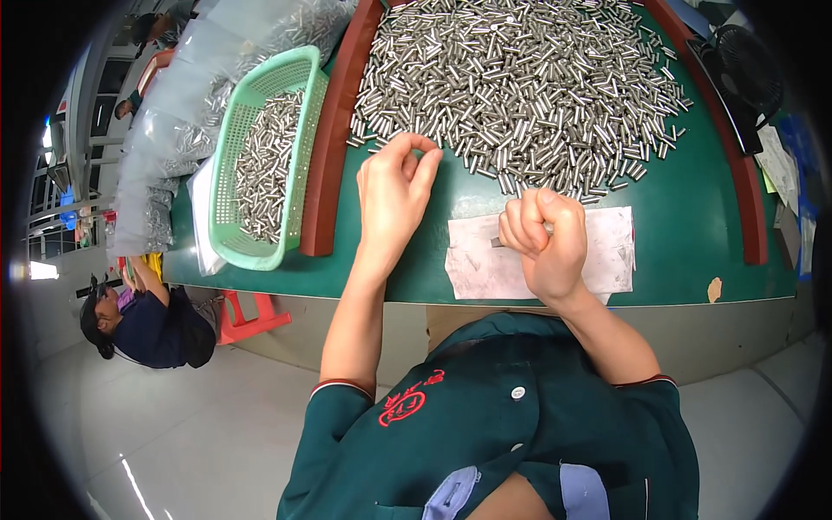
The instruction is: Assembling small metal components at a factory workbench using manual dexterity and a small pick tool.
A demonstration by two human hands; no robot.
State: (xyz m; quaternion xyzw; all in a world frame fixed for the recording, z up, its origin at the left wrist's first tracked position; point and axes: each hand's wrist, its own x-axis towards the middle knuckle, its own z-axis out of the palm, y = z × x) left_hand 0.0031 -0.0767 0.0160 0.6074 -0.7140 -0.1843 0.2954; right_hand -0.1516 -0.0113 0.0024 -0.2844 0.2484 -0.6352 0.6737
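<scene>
The right hand (552, 244) is curled into a fist, its fingers clamped on a small grey metal piece (497, 243) whose tip pokes out on the left side; the rest of the piece is mostly hidden by the fingers. This fist is above a stained pale sheet (607, 256) that lies near the front edge of the table. The left hand (388, 195) is raised at the near left edge of the pile, with its fingers bent and the tips of thumb and forefinger close together; whether anything is pinched between them I cannot tell. Just beyond both hands, a big heap of short, shiny metal pins (520, 87) spreads over the green table (416, 260), with a few loose ones scattered along its rim. A reddish-brown bar (325, 182) stands along the left side of the heap, and a matching bar (738, 173) runs down the right. Just outside the left bar is a light green basket (227, 204) with holes in its walls, partly filled with more pins (270, 165). Farther left, clear plastic bags (178, 95) holding metal pieces are lined up. Past the right bar is a black fan (750, 69). At the far left, another person (160, 325) in dark clothes sits near a red stool (251, 319).
</scene>
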